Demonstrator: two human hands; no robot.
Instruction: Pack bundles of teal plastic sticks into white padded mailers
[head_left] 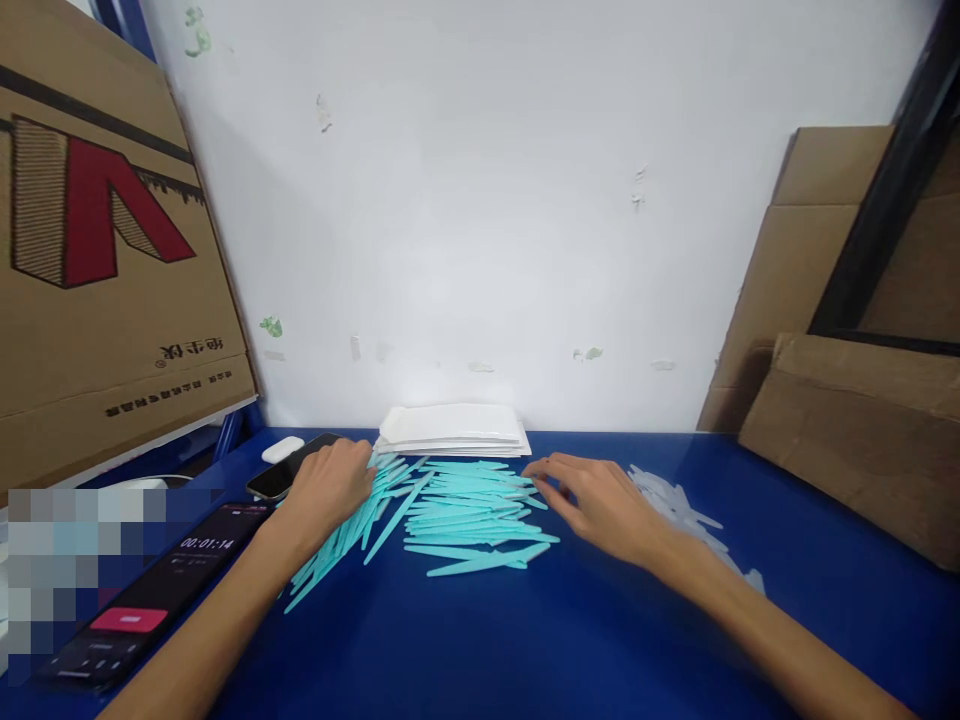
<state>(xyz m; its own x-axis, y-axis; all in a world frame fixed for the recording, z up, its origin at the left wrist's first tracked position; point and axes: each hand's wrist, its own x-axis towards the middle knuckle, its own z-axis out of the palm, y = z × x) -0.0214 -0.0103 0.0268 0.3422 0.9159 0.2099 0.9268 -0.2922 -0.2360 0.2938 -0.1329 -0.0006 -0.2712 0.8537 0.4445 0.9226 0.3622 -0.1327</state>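
In the head view, slim turquoise plastic sticks, tapered at one end, lie on the blue table in two groups. My left hand (334, 485) is curled over the upper part of the slanted left pile (349, 530). Its fingertips are mostly hidden, so what they hold cannot be made out. The middle pile (472, 510) lies roughly crosswise between both hands. At its right end is my right hand (596, 500), fingers stretched forward and thumb apart, the fingertips by the stick ends. Translucent whitish pieces (675, 500) lie beyond my right wrist, partly covered by the forearm.
A stack of flat white packets (454, 428) sits against the wall behind the piles. To the left are a phone with a running timer (165, 590), a second dark phone (289, 470) and a white case (283, 449). Cardboard boxes (97, 380) flank the left; folded cardboard (855, 440) the right.
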